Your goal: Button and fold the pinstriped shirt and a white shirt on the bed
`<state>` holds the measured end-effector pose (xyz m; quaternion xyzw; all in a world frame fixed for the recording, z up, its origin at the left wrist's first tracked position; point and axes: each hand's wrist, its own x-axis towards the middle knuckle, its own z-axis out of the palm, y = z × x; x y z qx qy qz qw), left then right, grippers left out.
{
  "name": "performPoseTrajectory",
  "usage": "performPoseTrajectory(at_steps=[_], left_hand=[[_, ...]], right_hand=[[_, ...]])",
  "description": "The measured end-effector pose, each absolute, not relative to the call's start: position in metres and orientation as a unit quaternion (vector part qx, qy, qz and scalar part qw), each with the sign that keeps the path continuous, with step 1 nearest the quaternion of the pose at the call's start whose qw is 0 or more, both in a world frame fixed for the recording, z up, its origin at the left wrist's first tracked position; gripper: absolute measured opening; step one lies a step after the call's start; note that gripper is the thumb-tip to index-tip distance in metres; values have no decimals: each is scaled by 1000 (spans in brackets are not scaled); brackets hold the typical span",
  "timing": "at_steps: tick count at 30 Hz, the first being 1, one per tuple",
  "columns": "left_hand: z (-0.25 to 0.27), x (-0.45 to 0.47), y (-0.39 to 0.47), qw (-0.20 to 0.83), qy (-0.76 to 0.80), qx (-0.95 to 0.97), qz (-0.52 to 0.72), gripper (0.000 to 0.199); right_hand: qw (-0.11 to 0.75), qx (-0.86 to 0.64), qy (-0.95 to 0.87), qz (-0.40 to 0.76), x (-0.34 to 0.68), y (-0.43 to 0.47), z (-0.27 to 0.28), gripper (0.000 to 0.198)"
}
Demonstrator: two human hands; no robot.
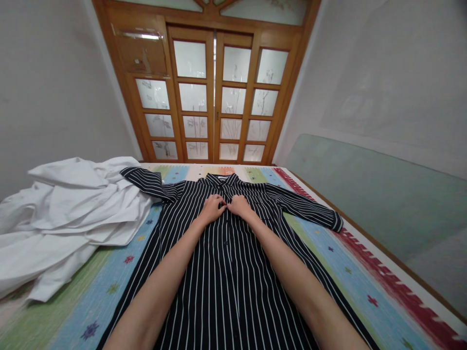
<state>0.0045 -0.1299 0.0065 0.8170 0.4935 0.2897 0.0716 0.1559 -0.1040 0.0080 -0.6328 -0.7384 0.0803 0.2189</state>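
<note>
A black shirt with white stripes [215, 282] lies face up, its collar at the far end and its sleeves spread to both sides. My left hand [213, 208] is closed on the front placket a little below the collar. Right beside it, my right hand [239, 205] pinches the same placket from the other side, the fingertips of both hands nearly touching. Whatever small part of the placket sits between the fingers is hidden. Lower down the front, a dark button [225, 242] shows on the placket.
Crumpled white cloth [83, 204] is heaped at the left, with the shirt's left-side cuff resting against it. Beneath lies a colourful striped cover [124, 272]. A pale green panel [365, 194] borders the right side. Wooden glazed doors [215, 92] stand at the back.
</note>
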Motion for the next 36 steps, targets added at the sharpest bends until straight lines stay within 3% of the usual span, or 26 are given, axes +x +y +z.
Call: performPoseTrajectory(at_steps=[6, 12, 27, 36], left_hand=[[8, 10, -123, 73, 533, 791, 290, 9], [4, 14, -124, 68, 547, 771, 319, 6], [9, 12, -129, 189, 488, 764, 377, 10], [11, 12, -127, 219, 483, 742, 411, 7]], right_hand=[[246, -618, -740, 96, 155, -101, 12, 18], [322, -504, -790, 133, 166, -109, 21, 20], [417, -454, -735, 282, 170, -102, 4, 18], [430, -427, -735, 304, 174, -102, 0, 14]])
